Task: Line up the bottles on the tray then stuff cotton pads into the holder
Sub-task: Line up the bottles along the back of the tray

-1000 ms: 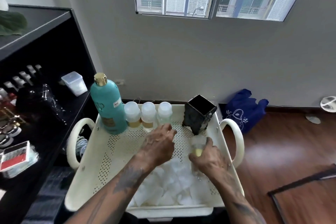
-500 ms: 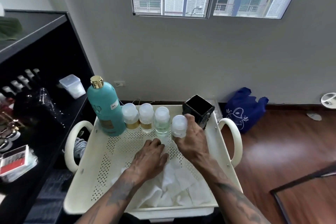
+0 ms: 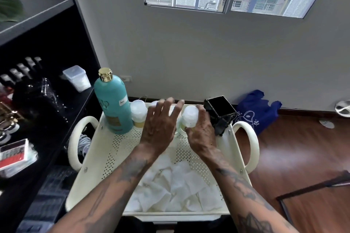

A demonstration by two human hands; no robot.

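1. Bottles stand in a row along the far edge of the cream tray [image 3: 113,157]: a tall teal bottle [image 3: 113,106] at the left, a small clear bottle [image 3: 139,112] just beside it.
2. The left hand [image 3: 161,128] hovers spread over the middle of the row, gripping nothing (it hides the bottles there).
3. The right hand [image 3: 200,130] wraps around another small bottle [image 3: 190,118], next to the black holder [image 3: 220,113].
4. Cotton pads [image 3: 176,193] lie heaped at the tray's near end.

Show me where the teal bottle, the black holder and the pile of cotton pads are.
teal bottle [image 3: 111,100], head view, on its body.
black holder [image 3: 219,108], head view, on its dark opening.
cotton pads [image 3: 178,191], head view, middle of the pile.
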